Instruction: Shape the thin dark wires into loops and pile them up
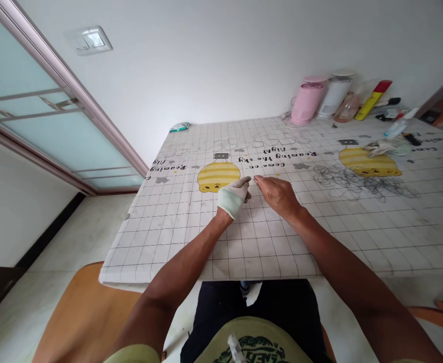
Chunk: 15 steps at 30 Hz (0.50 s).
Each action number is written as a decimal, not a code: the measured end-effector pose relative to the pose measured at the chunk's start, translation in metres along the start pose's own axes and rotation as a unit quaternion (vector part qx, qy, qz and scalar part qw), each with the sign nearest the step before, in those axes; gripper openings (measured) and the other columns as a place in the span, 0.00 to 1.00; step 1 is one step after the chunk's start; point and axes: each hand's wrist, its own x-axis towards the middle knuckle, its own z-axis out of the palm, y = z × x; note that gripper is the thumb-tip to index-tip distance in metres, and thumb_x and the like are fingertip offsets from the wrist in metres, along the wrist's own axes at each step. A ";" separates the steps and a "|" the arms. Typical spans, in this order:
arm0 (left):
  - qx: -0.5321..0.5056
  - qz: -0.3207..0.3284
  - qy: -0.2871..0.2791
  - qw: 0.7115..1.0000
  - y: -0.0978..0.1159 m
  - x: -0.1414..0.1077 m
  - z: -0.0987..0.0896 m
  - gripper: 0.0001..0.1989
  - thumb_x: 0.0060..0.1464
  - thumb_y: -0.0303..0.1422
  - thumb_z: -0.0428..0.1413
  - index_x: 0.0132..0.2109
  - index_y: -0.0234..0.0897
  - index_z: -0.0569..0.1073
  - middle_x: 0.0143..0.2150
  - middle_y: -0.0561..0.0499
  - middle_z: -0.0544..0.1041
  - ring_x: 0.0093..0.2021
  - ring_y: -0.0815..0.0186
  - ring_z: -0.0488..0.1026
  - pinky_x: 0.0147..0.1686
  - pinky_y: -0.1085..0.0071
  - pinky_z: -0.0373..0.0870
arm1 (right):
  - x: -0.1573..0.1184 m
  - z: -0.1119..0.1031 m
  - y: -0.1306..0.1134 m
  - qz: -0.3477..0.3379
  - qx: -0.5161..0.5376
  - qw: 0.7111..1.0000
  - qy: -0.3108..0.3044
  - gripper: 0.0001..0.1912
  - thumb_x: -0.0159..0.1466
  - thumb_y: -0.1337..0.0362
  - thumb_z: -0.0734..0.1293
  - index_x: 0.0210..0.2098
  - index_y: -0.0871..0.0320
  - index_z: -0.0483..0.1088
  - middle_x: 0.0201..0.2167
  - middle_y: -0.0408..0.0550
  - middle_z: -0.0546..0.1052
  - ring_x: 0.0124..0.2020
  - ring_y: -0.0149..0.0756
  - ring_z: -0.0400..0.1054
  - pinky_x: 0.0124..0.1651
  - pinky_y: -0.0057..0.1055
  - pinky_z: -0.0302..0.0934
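Observation:
My left hand wears a white glove with grey fingertips and is closed, thumb and fingers pressed together, over the checked tablecloth. Facing it from the right is my bare right hand, its fingers also pinched together. The fingertips of both hands nearly meet, with a narrow gap between them. Whatever they pinch is too small to make out. Just behind my left hand, a yellow striped bear print shows on the cloth. To the right of my right hand lies a loose tangle of thin dark strands.
Along the wall at the back right stand a pink device, a white device, a pinkish bottle and a yellow-and-red box. A crumpled glove lies near a clear bottle. A green-and-white packet rests at the back left corner.

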 end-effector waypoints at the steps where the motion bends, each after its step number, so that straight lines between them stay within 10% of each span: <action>1: 0.011 0.001 0.000 1.000 -0.001 0.000 0.000 0.20 0.66 0.35 0.53 0.60 0.41 0.80 0.23 0.56 0.76 0.23 0.72 0.69 0.30 0.77 0.70 | 0.000 0.000 0.001 -0.002 -0.007 1.000 -0.001 0.17 0.78 0.59 0.59 0.49 0.57 0.78 0.34 0.52 0.83 0.34 0.41 0.76 0.38 0.37 0.69; 15: 0.149 0.006 0.013 0.989 -0.007 -0.007 0.013 0.19 0.67 0.37 0.51 0.61 0.48 0.79 0.23 0.56 0.77 0.31 0.67 0.76 0.38 0.73 0.71 | 0.014 -0.003 0.019 -0.064 -0.019 0.995 -0.077 0.18 0.78 0.60 0.57 0.49 0.57 0.78 0.29 0.49 0.80 0.30 0.39 0.72 0.34 0.37 0.65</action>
